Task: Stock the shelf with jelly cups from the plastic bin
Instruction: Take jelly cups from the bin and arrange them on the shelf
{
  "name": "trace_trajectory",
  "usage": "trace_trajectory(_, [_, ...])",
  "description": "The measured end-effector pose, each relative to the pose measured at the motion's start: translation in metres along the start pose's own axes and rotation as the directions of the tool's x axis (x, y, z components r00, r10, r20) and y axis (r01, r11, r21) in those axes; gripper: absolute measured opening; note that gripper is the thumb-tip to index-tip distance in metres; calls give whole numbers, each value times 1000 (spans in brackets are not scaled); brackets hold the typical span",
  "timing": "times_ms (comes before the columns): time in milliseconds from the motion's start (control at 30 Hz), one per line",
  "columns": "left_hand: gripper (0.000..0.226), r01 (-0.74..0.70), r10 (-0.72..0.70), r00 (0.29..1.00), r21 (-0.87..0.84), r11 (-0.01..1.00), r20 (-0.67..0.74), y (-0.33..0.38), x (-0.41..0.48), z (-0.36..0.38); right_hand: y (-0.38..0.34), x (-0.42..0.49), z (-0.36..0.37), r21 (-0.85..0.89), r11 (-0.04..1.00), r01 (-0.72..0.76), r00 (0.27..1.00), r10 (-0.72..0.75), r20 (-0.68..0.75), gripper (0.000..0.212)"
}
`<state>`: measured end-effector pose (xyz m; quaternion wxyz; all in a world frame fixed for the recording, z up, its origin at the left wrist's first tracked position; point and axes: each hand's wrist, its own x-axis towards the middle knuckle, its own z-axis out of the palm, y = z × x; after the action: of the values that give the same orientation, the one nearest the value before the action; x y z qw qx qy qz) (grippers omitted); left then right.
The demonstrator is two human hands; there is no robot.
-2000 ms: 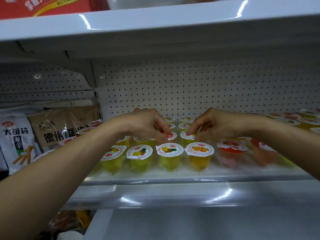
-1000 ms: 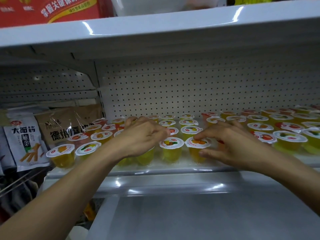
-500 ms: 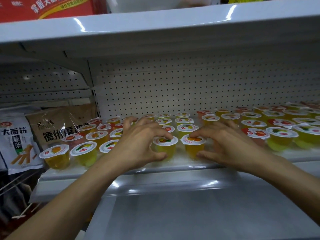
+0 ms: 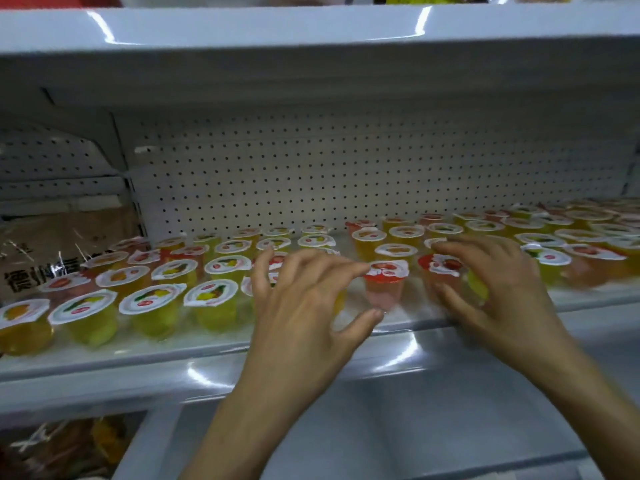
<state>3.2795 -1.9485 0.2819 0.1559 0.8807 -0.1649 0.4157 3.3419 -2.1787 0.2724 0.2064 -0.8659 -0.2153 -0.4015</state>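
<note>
Left hand (image 4: 304, 306) is held spread at the shelf's (image 4: 207, 344) front edge, thumb beside a red jelly cup (image 4: 384, 285). Right hand (image 4: 498, 292) is curled loosely, nothing clearly pinched; bare shelf shows between them.

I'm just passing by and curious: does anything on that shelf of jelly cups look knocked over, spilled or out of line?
Nothing stands out. The jelly cups all sit upright on the shelf, lids sealed, no spill visible. The rows are loose rather than straight, and the far right is too blurred to judge.

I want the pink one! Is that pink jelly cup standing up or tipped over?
Standing up. The pink jelly cup sits on its base at the shelf front, lid on top.
</note>
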Motion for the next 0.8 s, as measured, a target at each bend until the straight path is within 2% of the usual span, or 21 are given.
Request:
trace_trajectory(100, [47,15,-15,1000,77,997,-2,17,13,15,14,-2,3,-113,992,56,997,-51,50,53])
trace_trajectory(200, [54,1,-17,997,222,975,74,21,26,28,28,1,5,-188,970,156,986,-141,91,49])
trace_trajectory(300, [56,-11,-36,987,293,956,154,22,35,35,37,5,6,-218,950,225,974,-210,88,44])
trace_trajectory(600, [46,6,-66,981,313,950,181,21,40,37,45,6,13,-68,934,351,936,-351,6,41])
trace_trajectory(800, [47,-7,-60,978,316,949,201,21,41,35,47,9,13,-65,923,379,925,-380,8,39])
